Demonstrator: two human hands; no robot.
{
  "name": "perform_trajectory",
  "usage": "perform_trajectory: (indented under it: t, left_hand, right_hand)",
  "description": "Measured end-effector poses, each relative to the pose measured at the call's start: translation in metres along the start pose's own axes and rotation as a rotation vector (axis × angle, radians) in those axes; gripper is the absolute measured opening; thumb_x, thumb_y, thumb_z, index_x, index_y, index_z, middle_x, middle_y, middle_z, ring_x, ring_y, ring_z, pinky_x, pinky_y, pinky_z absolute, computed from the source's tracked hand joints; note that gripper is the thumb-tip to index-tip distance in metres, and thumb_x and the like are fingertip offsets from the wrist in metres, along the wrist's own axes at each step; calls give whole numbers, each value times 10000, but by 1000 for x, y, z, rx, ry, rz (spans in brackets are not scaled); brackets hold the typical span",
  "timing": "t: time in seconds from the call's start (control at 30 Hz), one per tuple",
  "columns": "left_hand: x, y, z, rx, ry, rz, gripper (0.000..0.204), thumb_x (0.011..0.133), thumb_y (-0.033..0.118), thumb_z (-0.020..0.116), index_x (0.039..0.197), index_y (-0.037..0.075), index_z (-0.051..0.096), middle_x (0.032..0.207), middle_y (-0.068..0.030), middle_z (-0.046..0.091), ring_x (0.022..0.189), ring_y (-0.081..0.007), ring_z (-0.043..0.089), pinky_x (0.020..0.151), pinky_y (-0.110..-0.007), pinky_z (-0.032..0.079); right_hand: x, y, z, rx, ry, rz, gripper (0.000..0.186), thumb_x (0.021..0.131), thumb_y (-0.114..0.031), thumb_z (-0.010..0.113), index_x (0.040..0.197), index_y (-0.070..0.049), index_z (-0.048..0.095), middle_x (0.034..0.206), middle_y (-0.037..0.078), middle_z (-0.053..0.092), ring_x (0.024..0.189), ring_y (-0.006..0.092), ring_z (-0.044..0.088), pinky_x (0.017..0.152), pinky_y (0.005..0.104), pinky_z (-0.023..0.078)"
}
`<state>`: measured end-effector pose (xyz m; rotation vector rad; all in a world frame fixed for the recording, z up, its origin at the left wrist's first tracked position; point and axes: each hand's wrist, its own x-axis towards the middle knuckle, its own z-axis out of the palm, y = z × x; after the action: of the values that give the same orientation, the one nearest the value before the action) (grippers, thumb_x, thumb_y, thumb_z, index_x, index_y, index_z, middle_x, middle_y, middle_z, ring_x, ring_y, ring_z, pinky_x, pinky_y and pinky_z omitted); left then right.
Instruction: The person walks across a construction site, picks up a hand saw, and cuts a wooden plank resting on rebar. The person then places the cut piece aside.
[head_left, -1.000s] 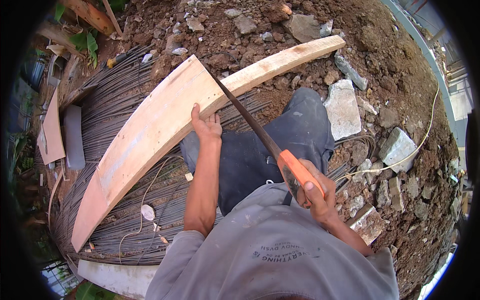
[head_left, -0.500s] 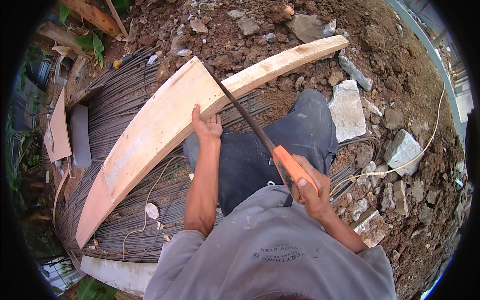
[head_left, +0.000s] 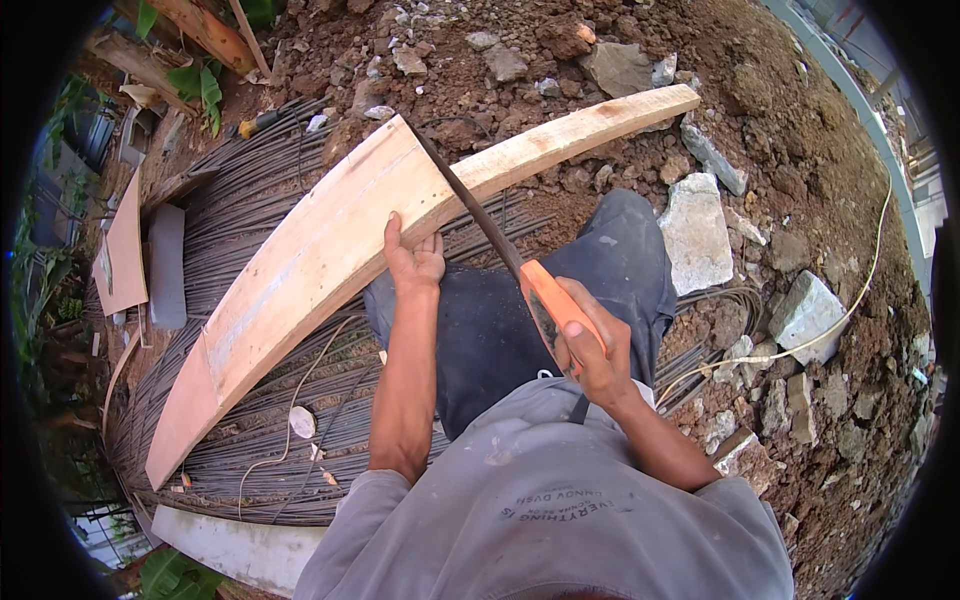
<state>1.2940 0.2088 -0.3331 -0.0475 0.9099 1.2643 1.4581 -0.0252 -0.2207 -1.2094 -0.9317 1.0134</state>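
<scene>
A wide, pale wooden plank (head_left: 300,240) slants from the lower left up to the middle in front of me. My left hand (head_left: 413,255) is closed round its near edge, thumb on the top face and fingers at the side and partly hidden beneath. In my right hand (head_left: 597,345) is the orange handle of a handsaw (head_left: 487,225). Its dark blade stands edge-on against the plank's right end, running up to the far corner. How deep the teeth sit in the wood I cannot tell. Past the blade, a narrower timber (head_left: 590,125) extends to the right.
Many thin steel rods (head_left: 250,170) lie under and around the plank. Broken concrete (head_left: 697,230) and stones litter the brown soil on the right, with a pale cable (head_left: 850,310) across them. Board offcuts (head_left: 122,250) stand at the left. My knee (head_left: 630,225) is close to the blade.
The saw handle and my right hand have moved forward and slightly left along the blade's line. My left hand keeps its place on the plank.
</scene>
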Motion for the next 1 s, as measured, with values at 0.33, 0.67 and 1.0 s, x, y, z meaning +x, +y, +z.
perform_trajectory:
  t: [0.33, 0.67, 1.0]
  left_hand:
    - [-38, 17, 12, 124, -138, 79, 723, 702, 321, 803, 1307, 117, 464, 1294, -82, 495, 1262, -246, 449, 1133, -370, 249]
    - [-14, 7, -7, 157, -60, 13, 900, 712, 484, 798, 1412, 125, 362, 1426, -70, 390, 1357, -262, 350, 1117, -393, 245]
    - [81, 28, -97, -806, -273, -855, 292, 937, 62, 559, 1225, 79, 601, 1029, -79, 660, 835, -161, 643, 742, -310, 537]
  right_hand:
    - [153, 45, 63, 225, 74, -5, 447, 922, -186, 455, 1298, 39, 546, 626, 9, 518, 461, 63, 445, 431, 247, 367]
    - [106, -74, -141, -296, 443, -627, 526, 927, -307, 533, 1260, 101, 543, 649, 56, 585, 523, 76, 514, 511, 228, 397]
    - [73, 31, -235, -951, 848, -686, 533, 851, -232, 638, 1324, -6, 538, 840, 129, 688, 637, 248, 648, 639, 330, 511]
